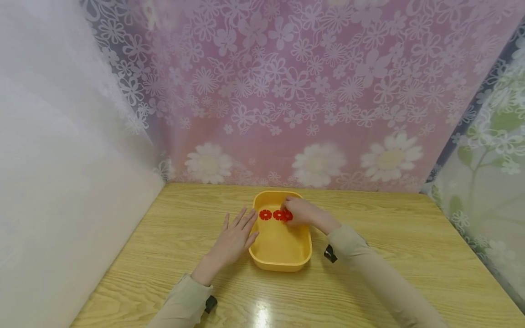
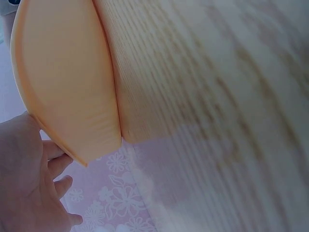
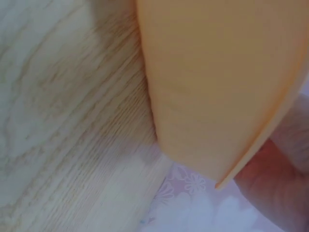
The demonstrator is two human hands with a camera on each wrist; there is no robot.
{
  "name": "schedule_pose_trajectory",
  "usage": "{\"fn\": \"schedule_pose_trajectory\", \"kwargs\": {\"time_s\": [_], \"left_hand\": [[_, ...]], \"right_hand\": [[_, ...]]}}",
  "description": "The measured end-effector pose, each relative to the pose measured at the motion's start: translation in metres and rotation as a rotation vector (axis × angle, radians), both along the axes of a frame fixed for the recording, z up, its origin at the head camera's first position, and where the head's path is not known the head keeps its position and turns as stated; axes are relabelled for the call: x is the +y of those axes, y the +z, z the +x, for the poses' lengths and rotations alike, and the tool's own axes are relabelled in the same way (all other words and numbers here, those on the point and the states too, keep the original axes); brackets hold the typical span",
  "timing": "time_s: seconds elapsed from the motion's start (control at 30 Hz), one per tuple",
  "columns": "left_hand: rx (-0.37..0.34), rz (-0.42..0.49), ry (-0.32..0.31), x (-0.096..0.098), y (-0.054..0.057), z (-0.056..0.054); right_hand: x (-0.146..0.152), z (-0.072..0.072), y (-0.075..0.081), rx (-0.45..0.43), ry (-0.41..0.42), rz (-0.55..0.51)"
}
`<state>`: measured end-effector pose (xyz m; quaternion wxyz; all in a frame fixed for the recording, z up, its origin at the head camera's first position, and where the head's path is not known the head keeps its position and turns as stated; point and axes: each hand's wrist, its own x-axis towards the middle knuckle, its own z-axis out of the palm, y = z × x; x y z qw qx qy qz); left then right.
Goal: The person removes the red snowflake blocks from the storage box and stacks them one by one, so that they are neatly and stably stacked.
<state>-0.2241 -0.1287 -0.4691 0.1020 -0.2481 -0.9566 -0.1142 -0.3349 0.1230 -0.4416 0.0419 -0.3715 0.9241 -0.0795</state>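
A yellow plastic basin point(image 1: 280, 263) stands on the table. Inside it, toward the far end, red notched discs point(image 1: 265, 214) with pale centres lie in a row. My right hand point(image 1: 301, 212) reaches over the basin's right rim, its curled fingers pinching the rightmost red disc point(image 1: 288, 215), partly covered by the fingers. Along the left rim, my left hand point(image 1: 233, 239) rests with fingers spread and nearly straight, fingertips at the edge. The left wrist view shows this hand point(image 2: 29, 179) against the basin's outer wall point(image 2: 67, 82). In the right wrist view, the wall point(image 3: 217, 82) hides the right fingertips.
The wood-grain table point(image 1: 172, 228) extends on both sides of the basin. A pink flowered curtain point(image 1: 262, 114) hangs behind its far edge. A white sheet point(image 1: 82, 159) is on the left, and a flowered cloth point(image 1: 484, 168) on the right.
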Motion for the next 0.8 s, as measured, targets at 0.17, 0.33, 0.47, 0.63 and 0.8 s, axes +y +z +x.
{"fn": "schedule_pose_trajectory", "kwargs": {"time_s": [0.17,0.33,0.47,0.63,0.8], "left_hand": [[-0.007,-0.003,0.004,0.000,0.000,0.000],[-0.016,0.007,0.003,0.000,0.001,0.001],[-0.021,0.028,-0.002,0.001,0.002,0.002],[-0.027,0.028,0.002,0.001,0.002,0.003],[-0.015,0.029,0.005,0.002,0.003,0.003]], "right_hand": [[0.001,0.006,0.005,0.006,0.020,-0.115],[0.005,0.015,0.010,-0.017,0.007,-0.242],[0.010,0.024,0.012,0.001,0.005,-0.335],[0.016,0.037,0.013,0.004,-0.005,-0.397],[0.021,0.047,0.015,0.035,-0.007,-0.421]]}}
